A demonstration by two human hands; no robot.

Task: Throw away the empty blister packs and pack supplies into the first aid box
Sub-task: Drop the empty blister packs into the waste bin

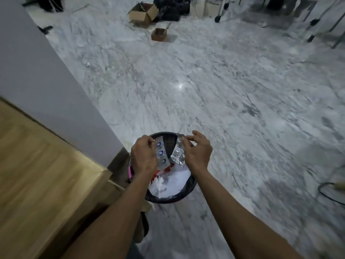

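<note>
Both blister packs over the bin mouth.
Our left hand [144,157] pinches the blue-printed blister pack [161,156], our right hand [197,152] the foil-backed blister pack [178,154]; long axes hang downward, directly above the black-lined trash bin [169,199].

Both hands over black bin [169,198] on marble floor [224,100]. Left hand [142,156] pinches a blister strip with blue marks [162,154]; right hand [197,152] pinches a silver foil blister pack [178,156]. Both hang above white and red waste [168,181]. Wooden counter [37,174] at 9 o'clock, cardboard boxes [143,14] at 12.
</note>
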